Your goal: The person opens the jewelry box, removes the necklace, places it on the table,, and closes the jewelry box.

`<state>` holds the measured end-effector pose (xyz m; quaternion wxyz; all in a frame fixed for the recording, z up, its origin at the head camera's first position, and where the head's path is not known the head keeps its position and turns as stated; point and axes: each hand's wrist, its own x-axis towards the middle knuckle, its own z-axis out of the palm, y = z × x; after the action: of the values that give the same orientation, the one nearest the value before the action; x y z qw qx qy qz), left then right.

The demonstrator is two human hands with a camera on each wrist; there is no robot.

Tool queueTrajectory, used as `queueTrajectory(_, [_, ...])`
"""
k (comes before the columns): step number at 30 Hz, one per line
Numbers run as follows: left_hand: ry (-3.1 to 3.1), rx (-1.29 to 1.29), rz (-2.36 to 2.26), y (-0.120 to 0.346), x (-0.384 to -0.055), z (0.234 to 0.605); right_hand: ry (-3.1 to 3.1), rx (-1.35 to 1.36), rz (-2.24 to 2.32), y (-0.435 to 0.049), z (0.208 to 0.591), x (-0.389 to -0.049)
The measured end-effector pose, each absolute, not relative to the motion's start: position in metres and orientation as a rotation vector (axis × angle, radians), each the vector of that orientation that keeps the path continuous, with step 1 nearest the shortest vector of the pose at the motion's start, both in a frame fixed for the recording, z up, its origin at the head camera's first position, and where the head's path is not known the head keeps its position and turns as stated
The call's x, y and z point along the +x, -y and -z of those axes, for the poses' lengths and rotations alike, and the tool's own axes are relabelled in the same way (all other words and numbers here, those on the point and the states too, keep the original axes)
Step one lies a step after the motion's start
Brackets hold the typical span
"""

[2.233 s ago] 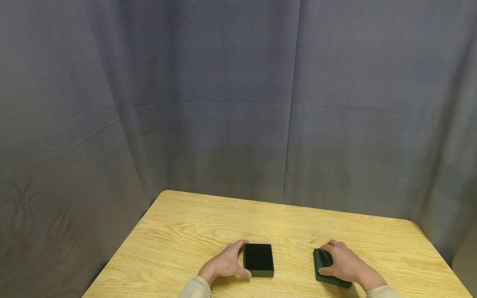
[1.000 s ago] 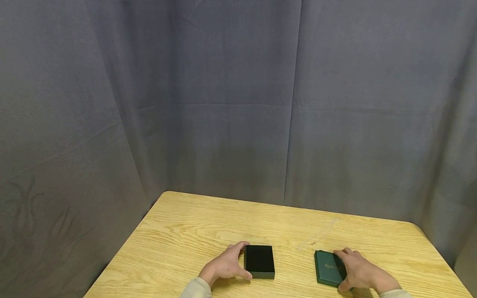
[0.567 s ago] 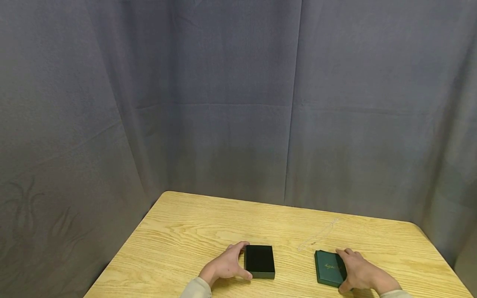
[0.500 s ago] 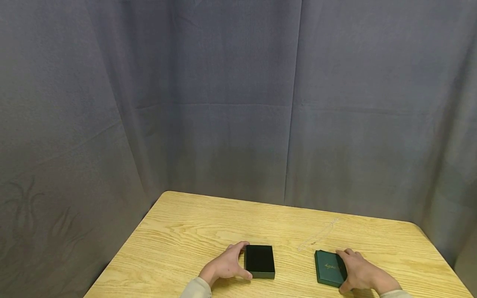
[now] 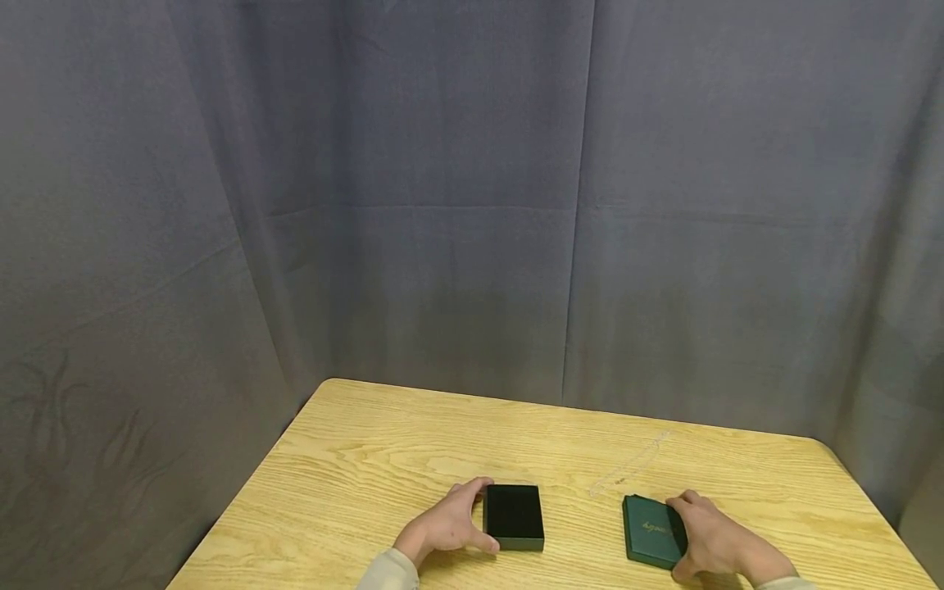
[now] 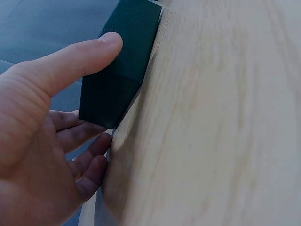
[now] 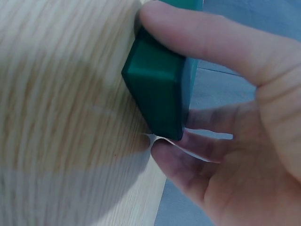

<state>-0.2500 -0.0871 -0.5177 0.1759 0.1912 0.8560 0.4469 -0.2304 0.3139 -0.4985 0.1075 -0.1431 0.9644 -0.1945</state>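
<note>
My left hand (image 5: 448, 521) grips a small square jewelry box base (image 5: 513, 518) by its left part, thumb at the near side and fingers at the far side. Black fills its upper face; its sides are dark green. In the left wrist view, the thumb lies along the green side. At the right, a green box lid (image 5: 652, 531) with gold lettering lies flat on the table. My right hand (image 5: 711, 537) holds its right part between thumb and fingers, hiding that end. A fine necklace (image 5: 628, 469) with a small gold-coloured bit lies stretched out beyond the lid, untouched.
The wooden table (image 5: 383, 434) has rounded far corners. Grey curtains (image 5: 457, 246) hang behind it and along both sides. Table surface lies between the two box parts.
My right hand has shifted right from over the green lid to its right edge, and the gold lettering now shows. The left hand and box base have stayed put.
</note>
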Motion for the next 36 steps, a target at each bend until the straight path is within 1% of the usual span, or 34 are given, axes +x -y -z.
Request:
queueTrajectory(8, [-2.430, 0.541, -1.260, 0.088, -0.249, 0.516, -2.822, -0.417, 0.599, -0.311, 0.496, -0.229])
queueTrajectory(26, [-2.415, 0.543, -1.272, 0.088, -0.249, 0.514, -2.863, -0.504, 0.633, -0.296, 0.483, -0.223])
queueTrajectory(36, [-2.417, 0.545, -1.264, 0.087, -0.248, 0.516, -2.845, -0.519, 0.650, -0.290, 0.483, -0.221])
